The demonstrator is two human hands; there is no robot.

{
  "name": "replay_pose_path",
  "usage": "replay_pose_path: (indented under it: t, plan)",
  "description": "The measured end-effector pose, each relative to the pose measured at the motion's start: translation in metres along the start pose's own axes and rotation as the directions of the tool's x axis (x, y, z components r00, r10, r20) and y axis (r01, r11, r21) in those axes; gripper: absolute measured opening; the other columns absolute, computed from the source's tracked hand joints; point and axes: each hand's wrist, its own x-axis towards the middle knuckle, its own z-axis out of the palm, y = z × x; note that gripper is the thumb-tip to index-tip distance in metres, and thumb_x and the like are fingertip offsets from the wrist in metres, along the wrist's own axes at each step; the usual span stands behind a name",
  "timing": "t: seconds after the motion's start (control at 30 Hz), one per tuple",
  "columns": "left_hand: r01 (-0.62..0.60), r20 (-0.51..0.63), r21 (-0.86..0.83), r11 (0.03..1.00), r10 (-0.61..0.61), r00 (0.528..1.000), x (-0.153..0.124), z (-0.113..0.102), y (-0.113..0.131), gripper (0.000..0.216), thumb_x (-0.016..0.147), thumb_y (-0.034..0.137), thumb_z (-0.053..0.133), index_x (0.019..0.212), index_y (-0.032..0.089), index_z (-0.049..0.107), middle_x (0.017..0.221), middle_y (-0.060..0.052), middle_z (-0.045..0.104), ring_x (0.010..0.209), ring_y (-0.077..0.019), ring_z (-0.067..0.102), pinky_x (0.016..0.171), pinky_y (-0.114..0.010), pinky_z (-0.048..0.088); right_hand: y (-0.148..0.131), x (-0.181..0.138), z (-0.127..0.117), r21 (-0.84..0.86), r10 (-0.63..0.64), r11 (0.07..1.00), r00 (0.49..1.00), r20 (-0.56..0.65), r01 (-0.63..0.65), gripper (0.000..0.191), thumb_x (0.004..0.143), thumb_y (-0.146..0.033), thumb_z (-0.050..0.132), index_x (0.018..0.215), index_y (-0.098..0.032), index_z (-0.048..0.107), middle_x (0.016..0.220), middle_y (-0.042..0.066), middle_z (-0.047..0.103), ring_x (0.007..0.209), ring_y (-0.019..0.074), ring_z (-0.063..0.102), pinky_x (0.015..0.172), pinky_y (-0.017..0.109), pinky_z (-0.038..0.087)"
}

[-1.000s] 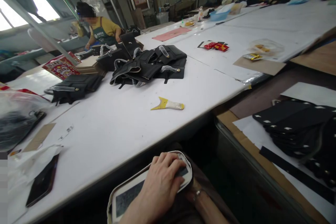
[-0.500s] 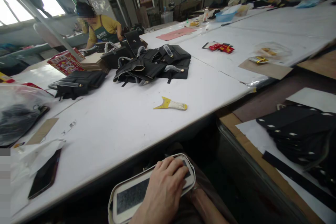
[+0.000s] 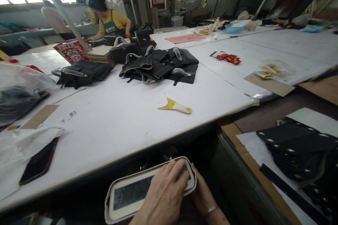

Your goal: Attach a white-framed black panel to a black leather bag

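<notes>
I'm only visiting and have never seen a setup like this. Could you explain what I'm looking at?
There is no robot here: these are a person's bare hands, seen by a camera worn on the head, looking forward and down. The left hand rests on a pale-rimmed, rounded piece; the right hand, partly hidden, seems to support its right end. On the white table lie a yellow fork-ended piece, black bags and what looks like a phone. A co-worker is beyond.
</notes>
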Motion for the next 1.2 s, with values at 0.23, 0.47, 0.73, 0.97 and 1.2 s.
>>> replay_pose_path:
  t: [0.23, 0.47, 0.73, 0.97, 1.2]
  plan:
    - [0.055, -0.014, -0.075, 0.996, -0.057, 0.998, -0.002, -0.001, 0.002, 0.034, 0.097, 0.033, 0.046, 0.128, 0.021, 0.053, 0.137, -0.002, 0.057, 0.127, -0.0222, 0.05, 0.111, -0.04, 0.039, -0.035, -0.031, -0.011, -0.334, -0.206, 0.92, 0.978, 0.033, 0.205, 0.038, 0.084, -0.052, 0.065, 0.104, -0.02, 0.07, 0.1, 0.006, 0.071, 0.094, 0.0218, 0.065, 0.086, 0.026, 0.052]
    - [0.038, 0.099, -0.113, 0.993, -0.026, 0.995, -0.009, 0.004, -0.003, 0.055, 0.093, 0.05, 0.049, 0.138, 0.019, 0.048, 0.147, -0.005, 0.048, 0.135, -0.0291, 0.043, 0.115, -0.045, 0.035, -0.043, -0.053, -0.01, -0.632, -0.245, 0.713, 0.953, 0.18, 0.303, 0.041, 0.09, -0.048, 0.057, 0.12, -0.02, 0.062, 0.106, 0.008, 0.071, 0.102, 0.0243, 0.066, 0.081, 0.024, 0.055]
    - [0.11, 0.106, -0.242, 0.964, -0.086, 0.991, -0.014, -0.003, -0.007, 0.06, 0.084, 0.045, 0.063, 0.136, 0.018, 0.052, 0.149, -0.008, 0.045, 0.136, -0.0273, 0.043, 0.115, -0.041, 0.035, -0.046, -0.058, 0.004, -0.72, -0.35, 0.602, 0.924, 0.151, 0.346, 0.04, 0.089, -0.047, 0.059, 0.115, -0.019, 0.067, 0.112, 0.01, 0.07, 0.099, 0.0235, 0.068, 0.081, 0.023, 0.056]
    - [0.129, 0.091, -0.265, 0.955, -0.109, 0.99, -0.014, 0.006, -0.011, 0.065, 0.08, 0.044, 0.067, 0.136, 0.013, 0.052, 0.148, -0.012, 0.045, 0.137, -0.0287, 0.041, 0.115, -0.04, 0.036, -0.064, -0.051, 0.02, -0.819, -0.449, 0.351, 0.849, 0.278, 0.454, 0.033, 0.091, -0.044, 0.055, 0.108, -0.02, 0.068, 0.09, 0.007, 0.069, 0.079, 0.0204, 0.067, 0.068, 0.024, 0.056]
    - [0.032, 0.049, -0.198, 0.98, -0.023, 0.999, -0.012, 0.015, -0.019, 0.061, 0.081, 0.047, 0.067, 0.129, 0.012, 0.057, 0.141, -0.016, 0.053, 0.132, -0.0323, 0.048, 0.11, -0.043, 0.043, -0.081, -0.032, 0.043, -0.831, -0.398, 0.128, 0.796, 0.456, 0.541, 0.03, 0.098, -0.04, 0.045, 0.097, -0.021, 0.068, 0.084, 0.005, 0.062, 0.077, 0.0187, 0.062, 0.07, 0.027, 0.05]
